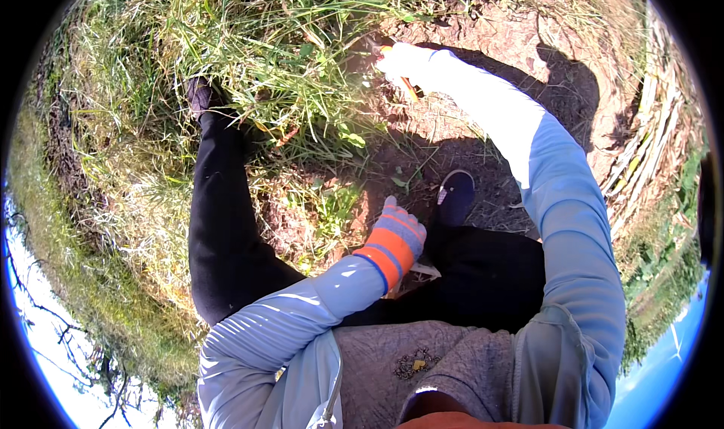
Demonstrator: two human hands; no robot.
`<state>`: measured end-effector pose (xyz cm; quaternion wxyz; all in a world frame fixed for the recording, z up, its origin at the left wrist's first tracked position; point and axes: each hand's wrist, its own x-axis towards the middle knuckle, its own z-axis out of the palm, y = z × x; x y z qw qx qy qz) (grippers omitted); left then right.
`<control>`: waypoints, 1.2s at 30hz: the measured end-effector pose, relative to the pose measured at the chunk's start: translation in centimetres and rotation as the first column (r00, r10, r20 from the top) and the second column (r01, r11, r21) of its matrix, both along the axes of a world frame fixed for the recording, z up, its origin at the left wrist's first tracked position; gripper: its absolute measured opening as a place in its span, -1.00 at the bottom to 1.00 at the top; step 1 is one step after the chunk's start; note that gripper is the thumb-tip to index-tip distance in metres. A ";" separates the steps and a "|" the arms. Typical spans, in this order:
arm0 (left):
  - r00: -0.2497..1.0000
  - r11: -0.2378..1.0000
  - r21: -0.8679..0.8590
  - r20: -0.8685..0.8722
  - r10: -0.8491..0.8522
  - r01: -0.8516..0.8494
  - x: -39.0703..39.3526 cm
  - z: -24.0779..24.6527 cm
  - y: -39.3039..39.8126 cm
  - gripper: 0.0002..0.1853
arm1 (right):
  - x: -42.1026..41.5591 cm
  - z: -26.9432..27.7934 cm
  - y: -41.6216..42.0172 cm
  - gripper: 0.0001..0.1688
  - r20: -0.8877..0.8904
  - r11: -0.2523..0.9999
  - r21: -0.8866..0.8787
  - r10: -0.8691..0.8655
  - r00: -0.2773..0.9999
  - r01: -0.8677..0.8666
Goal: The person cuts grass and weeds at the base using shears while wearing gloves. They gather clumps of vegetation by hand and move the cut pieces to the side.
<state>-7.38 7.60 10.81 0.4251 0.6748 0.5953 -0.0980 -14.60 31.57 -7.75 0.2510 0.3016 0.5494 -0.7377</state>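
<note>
My right hand (404, 61), washed out by bright sun, reaches to the edge of the grass. It is closed around an orange-handled tool (411, 91), whose handle sticks out below the fist. The tool's working end is blurred beside the grass stems, so its kind is unclear. My left hand (396, 237), in an orange and grey striped knit glove, hovers in front of my lap with its fingers curled. No object shows in it, though its palm side is hidden. Tall green grass (305, 50) stands before me, next to bare reddish soil (498, 39).
My left shoe (202, 96) is among the grass, and my right shoe (456, 196) rests on shaded soil. Dry pale stalks (645, 129) lie along the right side. My shadow (571, 90) falls across the soil. Dry, sparser grass (130, 186) spreads out to the left.
</note>
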 end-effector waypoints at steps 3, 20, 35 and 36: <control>1.000 0.999 0.040 -0.003 -0.003 0.003 0.1 0.0 0.1 -0.78 | -2.7 0.7 0.2 -0.78 0.168 0.971 0.164 0.146 0.975 -0.174; 0.999 0.997 0.075 -0.014 0.035 -0.034 -0.3 -1.0 0.5 -0.67 | 3.1 -8.0 -6.7 -0.70 -0.659 0.775 0.218 0.566 0.496 -0.593; 0.826 0.683 0.491 0.158 0.540 -0.541 -10.2 -3.7 5.4 -0.64 | 12.6 4.4 1.0 -0.74 0.127 0.988 0.073 0.128 0.984 -0.138; 0.821 0.693 0.475 0.123 0.558 -0.542 -10.7 -4.7 6.3 -0.62 | 12.6 3.4 0.9 -0.75 0.132 0.985 0.067 0.147 0.980 -0.157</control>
